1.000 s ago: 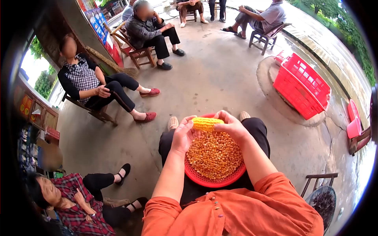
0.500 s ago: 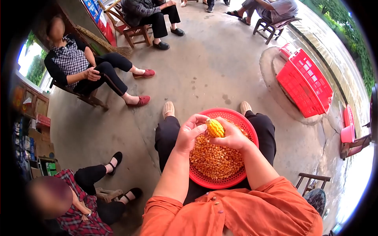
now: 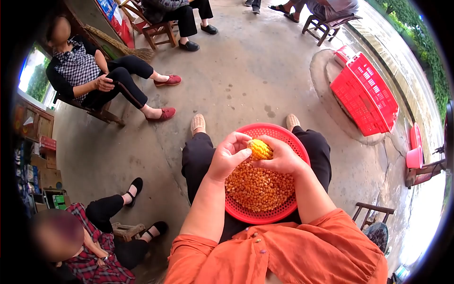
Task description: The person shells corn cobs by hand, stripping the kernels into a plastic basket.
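Note:
Between my two hands is a yellow corn cob, lying roughly sideways with rows of kernels on it. My left hand is closed at the cob's left end, its thumb and fingers pinching there. The right end is gripped by my right hand, fingers over the top and thumb beneath. Directly under both hands, a round red plastic basket with a perforated rim rests on my lap. Loose orange-yellow corn kernels cover its bottom. Part of the basket is hidden by my hands and forearms.
Red plastic crates stand on the concrete floor at the right, near a pink bucket. People sit on low chairs at the left and back. A broom leans at upper left, and a wooden chair is at lower right.
The cob has turned from more upright to nearly sideways in my hands. My view has shifted slightly, so the surroundings sit a little higher and further left.

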`<state>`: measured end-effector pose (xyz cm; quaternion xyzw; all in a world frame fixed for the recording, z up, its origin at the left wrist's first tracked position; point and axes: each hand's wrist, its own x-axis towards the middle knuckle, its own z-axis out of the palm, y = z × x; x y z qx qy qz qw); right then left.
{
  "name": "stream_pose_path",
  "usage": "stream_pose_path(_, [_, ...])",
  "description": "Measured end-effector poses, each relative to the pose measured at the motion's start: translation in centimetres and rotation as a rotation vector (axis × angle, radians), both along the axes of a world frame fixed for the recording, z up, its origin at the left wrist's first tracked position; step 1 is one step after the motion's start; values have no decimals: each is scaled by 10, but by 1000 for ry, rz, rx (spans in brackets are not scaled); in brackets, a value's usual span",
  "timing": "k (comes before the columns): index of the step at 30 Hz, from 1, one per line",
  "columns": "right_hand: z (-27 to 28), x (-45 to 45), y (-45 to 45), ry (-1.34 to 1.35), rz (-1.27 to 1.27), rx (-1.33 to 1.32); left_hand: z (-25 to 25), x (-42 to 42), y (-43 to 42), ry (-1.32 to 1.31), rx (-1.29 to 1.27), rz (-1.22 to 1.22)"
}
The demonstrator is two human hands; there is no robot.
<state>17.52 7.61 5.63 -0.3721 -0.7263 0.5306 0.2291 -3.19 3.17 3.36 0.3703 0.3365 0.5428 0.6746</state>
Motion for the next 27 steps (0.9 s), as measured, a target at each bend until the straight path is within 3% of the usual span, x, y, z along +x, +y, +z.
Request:
stream_pose_path(6, [3, 0, 0, -79, 17, 161, -9, 1, 2, 59, 42, -7])
stream_pose_path(17, [4, 0, -5, -150, 36, 153, -8, 10, -1, 229, 74, -88])
stream_pose_path(21, [9, 1, -5, -193, 69, 139, -11, 3, 1, 291, -22, -147])
stream_pose_path(23, [9, 2, -6, -197, 62, 150, -31, 12, 4, 301, 193, -71])
stream_pose_path(25, [2, -4, -7, -193, 21, 199, -28, 19, -1, 181, 12, -174])
stream_pose_path(27, [2, -11, -8, -291, 41, 231, -45, 26, 1, 377, 81, -4])
